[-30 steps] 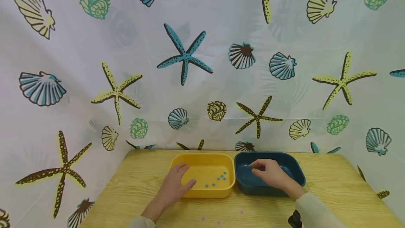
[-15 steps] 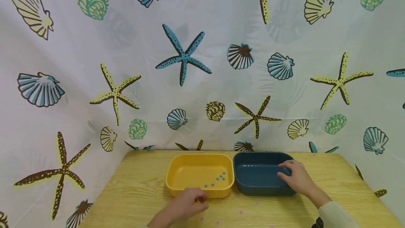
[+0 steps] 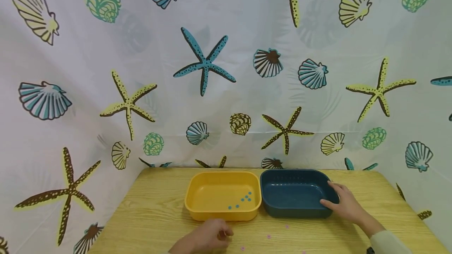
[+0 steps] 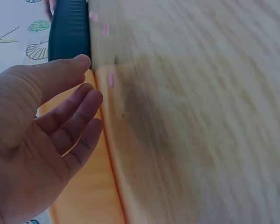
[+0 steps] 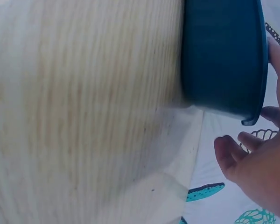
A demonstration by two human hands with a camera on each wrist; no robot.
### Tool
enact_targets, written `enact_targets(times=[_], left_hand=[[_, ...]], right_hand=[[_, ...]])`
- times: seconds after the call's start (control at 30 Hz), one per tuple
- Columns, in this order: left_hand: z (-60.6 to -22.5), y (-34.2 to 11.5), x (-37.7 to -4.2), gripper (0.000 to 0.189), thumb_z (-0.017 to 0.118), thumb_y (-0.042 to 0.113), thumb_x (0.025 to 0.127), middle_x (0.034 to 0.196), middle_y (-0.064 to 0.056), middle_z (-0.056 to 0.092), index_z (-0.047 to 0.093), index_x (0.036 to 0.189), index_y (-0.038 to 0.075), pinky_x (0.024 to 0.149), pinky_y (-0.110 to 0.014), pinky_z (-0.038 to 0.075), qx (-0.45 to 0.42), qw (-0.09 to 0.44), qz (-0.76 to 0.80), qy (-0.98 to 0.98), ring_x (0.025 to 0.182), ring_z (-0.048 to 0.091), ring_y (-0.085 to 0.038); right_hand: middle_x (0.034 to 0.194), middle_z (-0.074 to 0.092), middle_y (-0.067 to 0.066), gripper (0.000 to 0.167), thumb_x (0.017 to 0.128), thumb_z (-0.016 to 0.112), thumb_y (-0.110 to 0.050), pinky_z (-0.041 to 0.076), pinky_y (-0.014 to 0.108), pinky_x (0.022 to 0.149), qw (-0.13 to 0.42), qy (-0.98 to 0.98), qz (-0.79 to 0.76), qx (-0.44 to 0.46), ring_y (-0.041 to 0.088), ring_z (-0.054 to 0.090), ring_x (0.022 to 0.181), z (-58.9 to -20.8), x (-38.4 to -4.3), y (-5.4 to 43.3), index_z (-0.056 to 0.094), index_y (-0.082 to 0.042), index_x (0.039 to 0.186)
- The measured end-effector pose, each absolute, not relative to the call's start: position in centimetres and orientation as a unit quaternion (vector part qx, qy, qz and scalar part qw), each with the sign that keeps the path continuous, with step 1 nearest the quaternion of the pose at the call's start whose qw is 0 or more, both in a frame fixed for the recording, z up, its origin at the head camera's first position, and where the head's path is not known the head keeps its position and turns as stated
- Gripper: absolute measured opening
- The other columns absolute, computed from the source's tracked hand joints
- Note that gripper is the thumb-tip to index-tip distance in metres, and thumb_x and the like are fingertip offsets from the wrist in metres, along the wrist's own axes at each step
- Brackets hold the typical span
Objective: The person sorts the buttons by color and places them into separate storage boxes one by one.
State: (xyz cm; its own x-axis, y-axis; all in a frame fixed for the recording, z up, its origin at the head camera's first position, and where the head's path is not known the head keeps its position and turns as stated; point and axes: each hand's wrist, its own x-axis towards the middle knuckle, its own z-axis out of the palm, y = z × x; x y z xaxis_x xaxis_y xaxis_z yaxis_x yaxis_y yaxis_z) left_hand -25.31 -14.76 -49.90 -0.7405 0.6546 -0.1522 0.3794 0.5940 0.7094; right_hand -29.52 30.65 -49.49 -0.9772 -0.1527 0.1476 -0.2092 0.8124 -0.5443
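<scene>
My left hand (image 3: 208, 236) hovers just in front of the yellow tub (image 3: 222, 217), its fingers loosely bent. The left wrist view shows nothing between its thumb and fingers (image 4: 91, 102). Close by on the table lie small pink pieces (image 3: 268, 236), thin and flat-looking; their exact kind is too small to tell. Small blue round pieces (image 3: 237, 206) lie inside the yellow tub toward its right side. At the right end of the dark blue tub (image 3: 296, 213), my right hand (image 3: 346, 207) has its fingers and thumb spread about the rim; whether they touch it is unclear.
Both tubs stand side by side on a wooden table (image 3: 152, 203). A patterned cloth (image 3: 226, 89) with shells and starfish hangs behind and at both sides. More pink pieces lie near the front, such as one pink piece (image 3: 242, 248).
My left hand has moved from over the yellow tub's left side to the table in front of it. My right hand has gone from above the blue tub rightward to its right rim.
</scene>
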Motion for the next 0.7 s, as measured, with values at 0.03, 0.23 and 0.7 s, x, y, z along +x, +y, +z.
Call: enact_targets(times=[0.03, 0.23, 0.7], left_hand=[[-50.1, -14.7, -25.4, 0.016, 0.067, 0.012, 0.087, 0.091, 0.009, 0.062, 0.072, 0.102, 0.013, 0.071, -0.027, 0.049, 0.282, 0.214, 0.34, 0.871, 0.079, 0.055, -0.006], [-50.6, -14.4, -25.5, 0.018, 0.068, 0.008, 0.083, 0.089, 0.011, 0.062, 0.073, 0.096, 0.018, 0.072, -0.029, 0.048, 0.242, 0.233, 0.33, 0.882, 0.077, 0.055, -0.007], [-52.5, -14.9, -26.8, 0.013, 0.068, 0.008, 0.083, 0.08, 0.015, 0.063, 0.073, 0.091, 0.018, 0.062, -0.023, 0.048, 0.331, 0.214, 0.298, 0.87, 0.071, 0.057, -0.001]], right_hand=[[0.136, 0.029, 0.038, 0.083, 0.087, 0.066, -0.042, 0.037, 0.064, 0.089, 0.036, -0.949, 0.298, 0.093, 0.055, 0.035, 0.12, -49.6, -29.6, 30.8, 0.03, 0.009, 0.142], [0.144, 0.017, 0.039, 0.09, 0.09, 0.062, -0.042, 0.038, 0.06, 0.092, -0.029, -0.937, 0.338, 0.081, 0.056, 0.03, 0.125, -49.8, -29.8, 31.4, 0.015, 0.011, 0.146], [0.149, 0.001, 0.035, 0.091, 0.093, 0.058, -0.039, 0.022, 0.066, 0.1, -0.077, -0.917, 0.386, 0.072, 0.056, 0.013, 0.131, -50.9, -29.7, 32.1, 0.0, 0.001, 0.15]])
